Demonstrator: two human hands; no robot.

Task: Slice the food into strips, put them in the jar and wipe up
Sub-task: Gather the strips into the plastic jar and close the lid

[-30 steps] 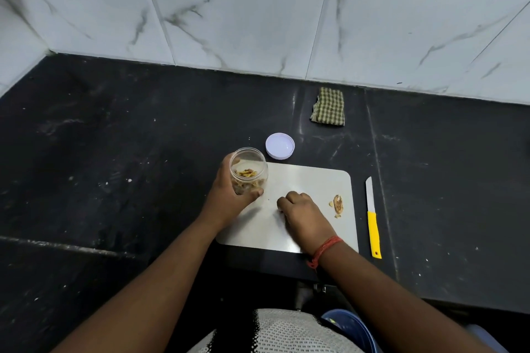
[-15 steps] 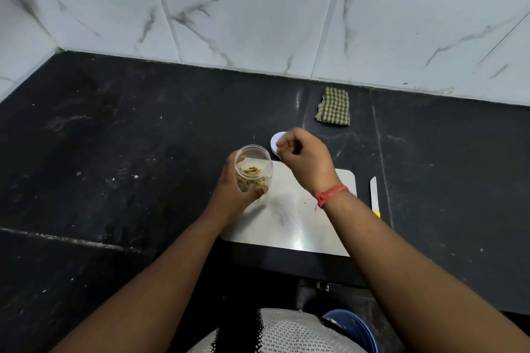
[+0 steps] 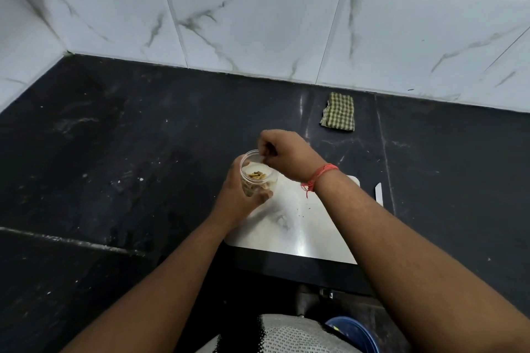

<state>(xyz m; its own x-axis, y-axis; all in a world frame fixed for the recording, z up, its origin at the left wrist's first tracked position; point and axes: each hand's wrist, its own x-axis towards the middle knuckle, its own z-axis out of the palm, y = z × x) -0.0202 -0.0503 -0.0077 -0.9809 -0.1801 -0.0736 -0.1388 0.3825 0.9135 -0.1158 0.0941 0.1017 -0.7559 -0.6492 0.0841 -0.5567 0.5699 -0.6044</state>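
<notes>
My left hand (image 3: 238, 200) grips a small clear jar (image 3: 256, 180) with brown food strips (image 3: 257, 175) inside, held just above the left edge of the white cutting board (image 3: 301, 232). My right hand (image 3: 286, 152) hovers over the jar's mouth with its fingertips bunched downward, pinching a small bit of food. My right forearm covers most of the knife (image 3: 378, 193); only the white blade tip shows, right of the board. The jar's lid is hidden behind my right hand.
A folded green checked cloth (image 3: 338, 113) lies near the tiled wall at the back of the black counter (image 3: 129, 152). Small crumbs dot the board. A blue container (image 3: 355, 332) sits below the counter's front edge.
My right hand lifted off the board with its fingers pinched and moved left and back over the jar's mouth. The left hand kept holding the jar.
</notes>
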